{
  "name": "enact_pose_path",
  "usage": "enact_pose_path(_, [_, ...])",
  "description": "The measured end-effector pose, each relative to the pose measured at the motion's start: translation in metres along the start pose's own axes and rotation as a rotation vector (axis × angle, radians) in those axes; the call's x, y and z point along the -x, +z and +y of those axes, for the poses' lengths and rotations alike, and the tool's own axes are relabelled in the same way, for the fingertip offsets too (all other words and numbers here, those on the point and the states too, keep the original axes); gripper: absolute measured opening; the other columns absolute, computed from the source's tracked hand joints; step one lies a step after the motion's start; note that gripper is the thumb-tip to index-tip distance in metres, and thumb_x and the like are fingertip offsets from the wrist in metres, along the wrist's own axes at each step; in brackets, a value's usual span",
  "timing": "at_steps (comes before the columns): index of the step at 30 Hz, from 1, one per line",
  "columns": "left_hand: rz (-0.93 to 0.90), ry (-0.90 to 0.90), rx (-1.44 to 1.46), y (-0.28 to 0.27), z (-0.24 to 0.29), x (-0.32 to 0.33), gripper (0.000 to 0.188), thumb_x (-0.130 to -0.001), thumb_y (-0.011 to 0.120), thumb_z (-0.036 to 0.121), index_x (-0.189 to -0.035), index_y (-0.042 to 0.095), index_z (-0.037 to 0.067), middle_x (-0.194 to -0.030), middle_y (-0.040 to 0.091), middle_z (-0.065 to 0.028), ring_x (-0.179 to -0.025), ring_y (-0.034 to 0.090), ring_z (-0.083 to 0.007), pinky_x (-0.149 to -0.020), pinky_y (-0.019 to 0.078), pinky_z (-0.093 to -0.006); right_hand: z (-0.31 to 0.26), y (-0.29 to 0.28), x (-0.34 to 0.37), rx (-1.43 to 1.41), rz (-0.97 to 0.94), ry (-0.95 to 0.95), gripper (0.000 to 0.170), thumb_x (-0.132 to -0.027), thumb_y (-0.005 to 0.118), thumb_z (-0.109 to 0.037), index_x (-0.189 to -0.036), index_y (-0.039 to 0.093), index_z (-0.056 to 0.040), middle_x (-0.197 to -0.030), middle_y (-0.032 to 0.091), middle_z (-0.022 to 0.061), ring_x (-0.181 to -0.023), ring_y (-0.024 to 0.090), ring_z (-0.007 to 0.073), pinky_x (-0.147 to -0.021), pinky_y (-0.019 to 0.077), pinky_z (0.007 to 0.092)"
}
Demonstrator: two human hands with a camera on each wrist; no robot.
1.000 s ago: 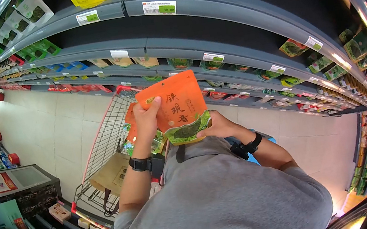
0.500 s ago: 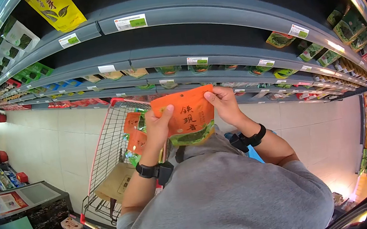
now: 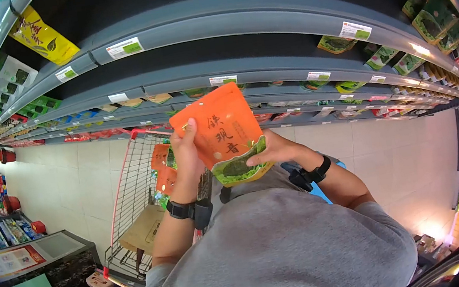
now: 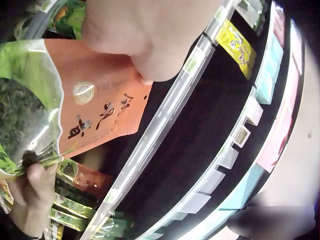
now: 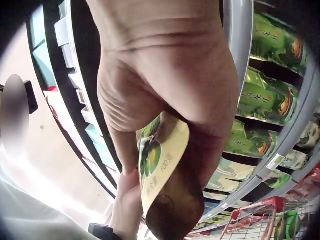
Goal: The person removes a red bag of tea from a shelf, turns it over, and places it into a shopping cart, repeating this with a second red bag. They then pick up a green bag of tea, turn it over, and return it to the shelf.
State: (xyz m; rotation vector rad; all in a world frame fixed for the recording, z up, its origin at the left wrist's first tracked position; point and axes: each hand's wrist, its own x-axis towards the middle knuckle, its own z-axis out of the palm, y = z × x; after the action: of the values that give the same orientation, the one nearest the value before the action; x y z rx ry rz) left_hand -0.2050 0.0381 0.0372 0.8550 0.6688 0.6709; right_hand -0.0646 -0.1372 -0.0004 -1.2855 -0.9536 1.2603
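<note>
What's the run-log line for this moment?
left hand: grips orange pouch, left edge | right hand: grips same pouch, lower right | cart: orange packs inside

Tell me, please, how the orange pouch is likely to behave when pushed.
The orange pouch is probably flexible, since its edge curves in the right wrist view. It may feel light, as leaves seem to fill its clear window. Its glare suggests a smooth, perhaps slippery film.

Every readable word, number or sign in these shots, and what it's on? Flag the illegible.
"铁观音": front of the orange pouch.
"100": pale edge of the same pouch, right wrist view; characters around it blurred.
"金芽": yellow pouch on the shelf; its other print unclear.
Too small or blurred: price tags, green bags, brown bag, poster.
</note>
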Motion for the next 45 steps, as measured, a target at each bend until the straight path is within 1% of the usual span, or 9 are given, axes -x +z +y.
enact_pose_path(2, [0.012, -0.005, -0.003, 0.009, -0.004, -0.003, 0.023, -0.093, 0.058, 0.019, -0.104, 0.060, 0.000, -0.099, 0.065, -0.0069, -0.087, 0.063, -0.0139, -0.077, 0.0509, -0.0295, -0.004, -0.007, 0.010, -0.034, -0.041, 0.031, 0.054, -0.075, 0.076, -0.013, -0.122, 0.053, 0.0015, -0.115, 0.061, 0.0092, -0.106, 0.054, 0.0159, -0.093, 0.0425, 0.0321])
enact_pose_path(8, [-0.042, -0.142, -0.026, 0.027, -0.032, -0.004, 0.027, -0.091, 0.061, 0.021, -0.108, 0.059, 0.000, -0.105, 0.064, -0.0077, -0.091, 0.063, -0.0150, -0.079, 0.0510, -0.0298, 0.016, -0.031, 0.030, -0.130, 0.042, 0.042, 0.052, -0.076, 0.074, -0.010, -0.122, 0.052, 0.0018, -0.114, 0.060, 0.0077, -0.103, 0.054, 0.0135, -0.090, 0.0436, 0.0311])
enact_pose_path(11, [-0.199, -0.231, -0.175, 0.030, -0.068, 0.008, 0.027, -0.089, 0.064, 0.015, -0.110, 0.058, 0.000, -0.106, 0.064, -0.0072, -0.092, 0.061, -0.0133, -0.080, 0.0494, -0.0282, 0.026, -0.039, 0.039, -0.318, 0.183, 0.029, 0.048, -0.078, 0.072, -0.008, -0.121, 0.052, 0.0013, -0.114, 0.060, 0.0070, -0.103, 0.054, 0.0135, -0.089, 0.0440, 0.0307])
enact_pose_path(14, [-0.353, -0.276, -0.345, 0.040, -0.091, 0.030, 0.030, -0.085, 0.066, 0.007, -0.113, 0.057, 0.000, -0.106, 0.063, -0.0055, -0.093, 0.059, -0.0113, -0.081, 0.0476, -0.0265, 0.031, -0.052, 0.045, -0.392, 0.282, 0.040, 0.046, -0.079, 0.071, -0.007, -0.121, 0.052, 0.0006, -0.115, 0.059, 0.0069, -0.104, 0.054, 0.0143, -0.090, 0.0442, 0.0307])
enact_pose_path(15, [-0.340, -0.320, -0.384, 0.041, -0.096, 0.034, 0.033, -0.083, 0.067, 0.004, -0.114, 0.057, -0.001, -0.105, 0.062, -0.0037, -0.093, 0.057, -0.0101, -0.081, 0.0468, -0.0258, 0.033, -0.056, 0.048, -0.397, 0.281, 0.051, 0.047, -0.080, 0.070, -0.005, -0.122, 0.052, 0.0004, -0.115, 0.059, 0.0068, -0.105, 0.054, 0.0145, -0.090, 0.0442, 0.0305])
enact_pose_path(18, [-0.367, -0.278, -0.402, 0.050, -0.102, 0.040, 0.037, -0.083, 0.066, 0.000, -0.118, 0.053, -0.001, -0.107, 0.061, -0.0060, -0.097, 0.058, -0.0135, -0.085, 0.0476, -0.0284, 0.033, -0.065, 0.056, -0.400, 0.218, 0.042, 0.050, -0.079, 0.072, -0.006, -0.123, 0.051, 0.0007, -0.116, 0.059, 0.0068, -0.106, 0.054, 0.0145, -0.092, 0.0437, 0.0300])
enact_pose_path(24, [-0.228, -0.197, -0.372, 0.056, -0.108, 0.043, 0.035, -0.081, 0.067, 0.001, -0.114, 0.057, -0.001, -0.105, 0.063, -0.0050, -0.093, 0.058, -0.0114, -0.082, 0.0476, -0.0264, 0.027, -0.075, 0.063, -0.330, 0.056, 0.088, 0.056, -0.077, 0.075, -0.009, -0.125, 0.049, 0.0014, -0.117, 0.059, 0.0071, -0.107, 0.054, 0.0141, -0.093, 0.0435, 0.0293])
enact_pose_path(36, [-0.210, -0.109, -0.422, 0.044, -0.095, 0.052, 0.038, -0.080, 0.067, 0.000, -0.116, 0.056, -0.002, -0.107, 0.063, -0.0068, -0.096, 0.059, -0.0130, -0.085, 0.0475, -0.0272, 0.025, -0.061, 0.049, -0.292, 0.038, 0.079, 0.054, -0.076, 0.076, -0.009, -0.123, 0.050, 0.0020, -0.119, 0.058, 0.0087, -0.109, 0.054, 0.0155, -0.094, 0.0438, 0.0315])
enact_pose_path(45, [-0.203, -0.088, -0.430, 0.018, -0.068, 0.057, 0.036, -0.081, 0.067, 0.002, -0.116, 0.055, -0.002, -0.108, 0.063, -0.0068, -0.097, 0.058, -0.0127, -0.086, 0.0475, -0.0278, 0.021, -0.027, 0.027, -0.258, 0.068, 0.033, 0.046, -0.076, 0.076, -0.009, -0.116, 0.056, 0.0028, -0.111, 0.063, 0.0072, -0.100, 0.057, 0.0131, -0.088, 0.0459, 0.0296])
